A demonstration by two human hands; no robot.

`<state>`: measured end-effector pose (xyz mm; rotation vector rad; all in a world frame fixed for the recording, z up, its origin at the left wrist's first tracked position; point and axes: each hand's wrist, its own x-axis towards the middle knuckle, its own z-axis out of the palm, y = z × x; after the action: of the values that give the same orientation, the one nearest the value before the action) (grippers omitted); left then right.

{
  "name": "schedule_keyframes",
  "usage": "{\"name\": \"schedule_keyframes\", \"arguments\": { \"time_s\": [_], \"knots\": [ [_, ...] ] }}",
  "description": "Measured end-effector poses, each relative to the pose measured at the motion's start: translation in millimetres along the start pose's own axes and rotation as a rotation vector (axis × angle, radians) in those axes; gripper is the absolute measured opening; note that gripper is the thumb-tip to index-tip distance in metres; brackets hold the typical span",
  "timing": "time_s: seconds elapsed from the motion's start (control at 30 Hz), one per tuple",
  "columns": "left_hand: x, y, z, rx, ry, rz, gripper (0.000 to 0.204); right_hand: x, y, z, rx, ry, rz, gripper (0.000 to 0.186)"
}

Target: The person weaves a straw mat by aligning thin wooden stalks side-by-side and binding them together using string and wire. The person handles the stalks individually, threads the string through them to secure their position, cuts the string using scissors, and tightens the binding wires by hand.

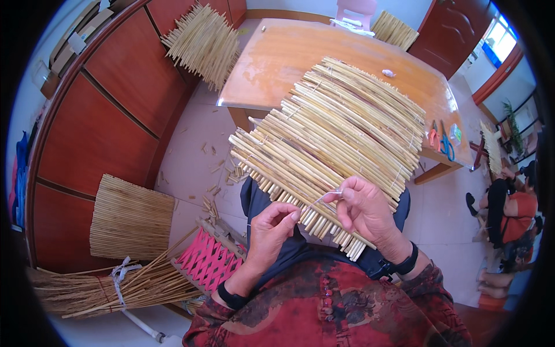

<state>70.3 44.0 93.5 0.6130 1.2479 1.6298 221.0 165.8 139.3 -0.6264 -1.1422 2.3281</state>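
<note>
A mat of pale straw-coloured stalks [335, 139], laid side by side and bound with string in several rows, spans from the table onto my lap. At its near edge my left hand [270, 234] is closed in a pinch, thumb against forefinger. My right hand [370, 213] sits over the near right part of the mat, thumb and forefinger also pinched. Between both hands runs a thin whitish string [321, 199], close above the stalks. Whether a needle is on it I cannot make out.
Orange-handled scissors [433, 136] and blue-handled scissors [447, 143] lie on the wooden table [260, 63]. To the left are a pink woven stool [209, 260], a bundle of long stalks [104, 292] and a leaning mat [130, 217]. Cut stalk pieces [211, 207] litter the floor. People sit at far right.
</note>
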Motion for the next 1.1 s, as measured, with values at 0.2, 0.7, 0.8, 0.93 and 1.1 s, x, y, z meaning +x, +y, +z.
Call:
{"name": "schedule_keyframes", "arguments": {
  "time_s": [0.2,0.7,0.8,0.93,1.1],
  "knots": [
    [1,5,12,-0.013,-0.007,0.054,0.007,9,9,10,-1.144,-0.245,-0.734,0.012],
    [3,12,4,-0.238,-0.061,-0.107,0.006,17,0,16,-1.655,-0.425,-0.943,0.022],
    [2,12,2,-0.332,-0.065,-0.143,0.006,19,3,15,-1.484,-0.393,-0.959,0.014],
    [2,6,-2,-0.347,-0.123,-0.094,0.006,17,10,14,-1.176,-0.197,-0.663,0.008],
    [9,7,-6,0.168,-0.176,0.261,0.010,16,15,13,-0.900,-0.152,-0.323,0.006]
  ]
}}
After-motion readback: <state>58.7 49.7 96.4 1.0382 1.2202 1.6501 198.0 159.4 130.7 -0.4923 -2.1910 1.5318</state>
